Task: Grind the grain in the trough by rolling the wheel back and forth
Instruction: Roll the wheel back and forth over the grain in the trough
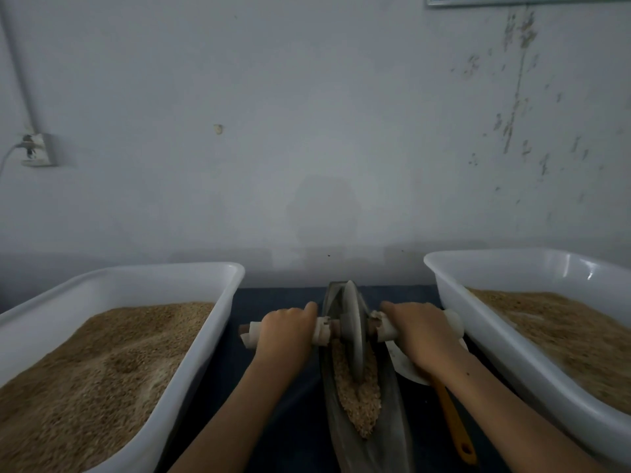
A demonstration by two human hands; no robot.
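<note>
hands: left hand (285, 327) and right hand (418, 331) each wrapped round the axle handle (384, 327)
wheel (353, 331): upright in trough (392, 435), far half
grain (358, 394): piled near end
risk: tilting wheel may spill grain toward scoop (450, 414) on the right

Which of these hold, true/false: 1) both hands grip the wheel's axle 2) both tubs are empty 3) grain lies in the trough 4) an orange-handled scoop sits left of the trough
1) True: the left hand and right hand hold the axle either side of the wheel.
2) False: the left tub and right tub both hold grain.
3) True: grain lies in the trough.
4) False: the scoop lies right of the trough.
</note>
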